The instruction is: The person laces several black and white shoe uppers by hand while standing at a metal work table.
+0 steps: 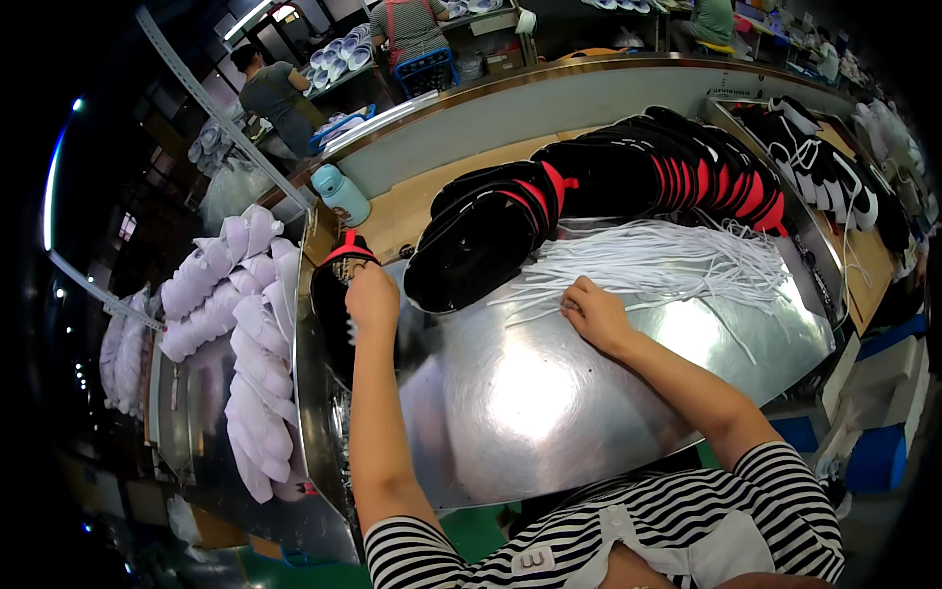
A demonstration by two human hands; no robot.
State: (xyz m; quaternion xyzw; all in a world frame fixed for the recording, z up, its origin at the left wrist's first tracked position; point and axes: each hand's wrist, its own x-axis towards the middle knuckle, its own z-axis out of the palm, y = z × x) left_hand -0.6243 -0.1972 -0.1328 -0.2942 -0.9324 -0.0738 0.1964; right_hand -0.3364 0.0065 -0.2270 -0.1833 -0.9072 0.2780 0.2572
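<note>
My left hand (pixel 373 297) is closed around a black shoe upper (pixel 327 312) with a red tab, at the table's left edge. Part of that upper is hidden behind the hand. My right hand (pixel 595 312) is curled, low over the metal tabletop (pixel 471 402), beside the near side of a pile of white shoelaces (pixel 657 257). Whatever its fingers may pinch is too small to see. Between the hands and farther back lies a stack of black shoe uppers (pixel 461 257) with red trim. A longer overlapping row of similar uppers (pixel 599 177) stretches right behind the laces.
White padded shoe pieces (pixel 257 363) are stacked to the left, beyond the table's raised side. A light blue bottle (pixel 340 192) stands at the back left. At the right, a bin holds laced black-and-white uppers (pixel 829 177). Other people (pixel 280 103) work beyond the partition.
</note>
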